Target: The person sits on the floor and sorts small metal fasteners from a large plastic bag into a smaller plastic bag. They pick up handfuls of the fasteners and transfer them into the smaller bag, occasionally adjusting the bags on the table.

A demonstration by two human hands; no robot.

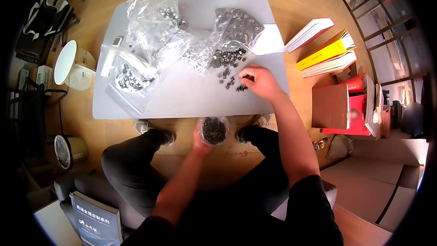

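My left hand [199, 143] is wrapped round a clear plastic cup [221, 120], held just off the table's near edge. Small black parts [214, 131] fill much of it. Over the table's right side, my right hand [260, 82] has its fingers curled together; what they hold, if anything, is hidden. Loose small black parts [226, 75] lie scattered just left of those fingers. Behind them a heap of black parts [227, 57] spreads in front of a clear bag [236, 25] full of dark pieces.
Crumpled clear bags [152, 29] cover the grey table's [191, 102] far left, and another bag with black and white pieces [129, 78] lies nearer. A white sheet [269, 40] sits at the right edge. Books [325, 54] stand right of the table; a white round stool [67, 63] stands left.
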